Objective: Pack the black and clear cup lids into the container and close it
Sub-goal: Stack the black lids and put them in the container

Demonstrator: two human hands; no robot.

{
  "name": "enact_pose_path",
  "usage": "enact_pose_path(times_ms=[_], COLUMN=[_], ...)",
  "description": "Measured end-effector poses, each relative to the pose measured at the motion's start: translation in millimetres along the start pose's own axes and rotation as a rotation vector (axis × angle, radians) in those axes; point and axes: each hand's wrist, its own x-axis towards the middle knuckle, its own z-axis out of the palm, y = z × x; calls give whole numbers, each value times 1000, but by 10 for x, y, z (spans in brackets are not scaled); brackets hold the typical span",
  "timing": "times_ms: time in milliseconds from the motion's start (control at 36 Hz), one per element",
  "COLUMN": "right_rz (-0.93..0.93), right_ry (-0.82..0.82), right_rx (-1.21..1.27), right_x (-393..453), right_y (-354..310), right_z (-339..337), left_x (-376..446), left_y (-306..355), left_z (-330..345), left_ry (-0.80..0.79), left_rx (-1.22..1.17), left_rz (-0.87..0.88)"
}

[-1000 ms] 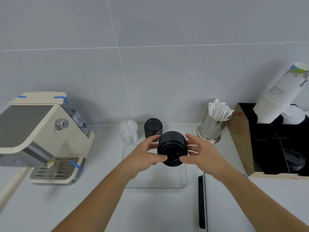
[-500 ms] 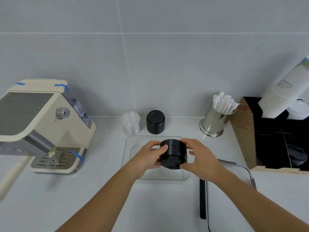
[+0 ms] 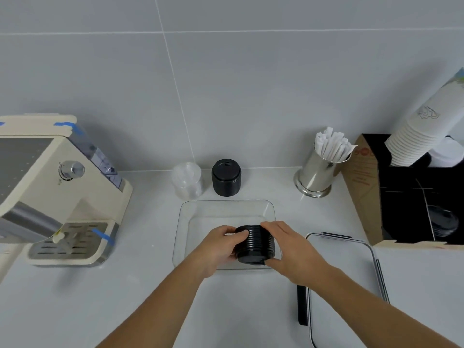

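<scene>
Black lids (image 3: 255, 244) in one ribbed stack lie on their side, gripped from both ends: the left hand (image 3: 221, 247) curls its fingers over the stack's left end and the right hand (image 3: 292, 249) wraps its right end, both hands closed around it. The stack sits low inside the clear container (image 3: 226, 209), at its near right part; whether it touches the bottom cannot be told. A second black stack (image 3: 226, 177) stands upright on the counter (image 3: 125, 297) just behind the container's far edge, and one clear stack (image 3: 187, 180) stands just left of it, the two close but apart. So there are two black stacks and one clear stack; single lids are too fine to count. The container's cover (image 3: 371, 267), clear with black clips, lies flat on the counter to the container's right, near the front edge. One coffee machine (image 3: 57, 192) stands at the counter's left. One steel cup (image 3: 319, 172) of paper-wrapped sticks stands toward the back right, beside a black organiser (image 3: 406, 197) with one stack of paper cups (image 3: 421, 131) leaning out of it.
</scene>
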Motion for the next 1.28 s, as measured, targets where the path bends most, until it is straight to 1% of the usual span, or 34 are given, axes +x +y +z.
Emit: enact_pose_path(times_ms=[250,528,667,778,833,917,1000,1056,1139,1278], right_rz=[36,-26,-28,-12,27,153,331,463,485,530], right_ry=[-95,-121,-118,-103,-77,34,161,164,145,172], right_rx=[-78,-112,-153,-134,-102,22,304,503,605,709], right_x=[3,-28,-41,-55,-66,-80,-93,-94,-97,-86], right_y=[31,41,38,71,66,66,39,-10,-8,-7], right_z=[26,23,33,70,103,145,157,161,214,224], left_x=[92,155,140,161,164,160,168,166,158,149], left_y=[-114,-149,-139,-157,-157,-147,-156,-161,-157,-165], left_z=[-26,-55,-52,-31,-17,4,5,5,19,29], left_ry=[-34,-37,-22,-3,3,2,-5,-9,-14,-19], left_rx=[-9,181,268,306,320,317,311,312,307,286], left_rz=[-41,-58,-25,-21,-9,4,1,3,16,20])
